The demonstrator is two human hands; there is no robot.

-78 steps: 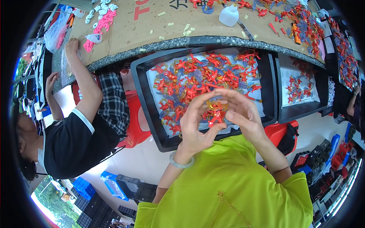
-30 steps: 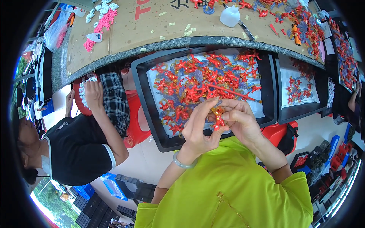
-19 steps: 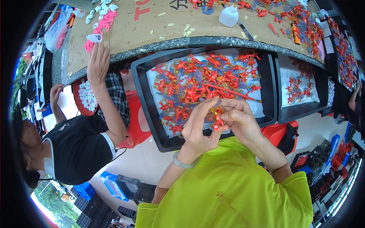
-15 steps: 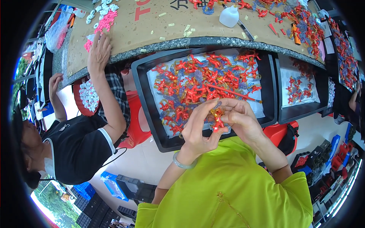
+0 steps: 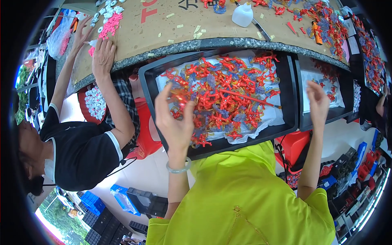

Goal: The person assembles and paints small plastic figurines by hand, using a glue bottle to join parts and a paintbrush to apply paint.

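Over the left part of a black tray [image 5: 145, 87] is my left hand [image 5: 174, 124], its thumb and fingers spread apart. A red and yellow toy figurine [image 5: 179, 100], smeared by motion, shows in the gap between them; it looks loose rather than gripped. Many red figurines [image 5: 220, 98] with yellow and bluish clear parts fill the tray on white lining, and a thin red brush [image 5: 253, 99] lies across them. My right hand [image 5: 317, 102] hovers at the second black tray [image 5: 324, 119], fingers apart and slightly curled, nothing visible in them.
Behind the trays runs a cardboard-covered bench [image 5: 163, 34] with a stone edge, holding a white squeeze bottle [image 5: 243, 15], an orange lighter [image 5: 317, 33] and more figurines. At left a co-worker [image 5: 81, 151] in black reaches over pink pieces [image 5: 111, 25]. A red stool [image 5: 143, 139] stands between us.
My hands have parted from around the figurine at the tray's front. The left went left over the tray with it; the right swung right to the second tray. The co-worker's far arm reached forward.
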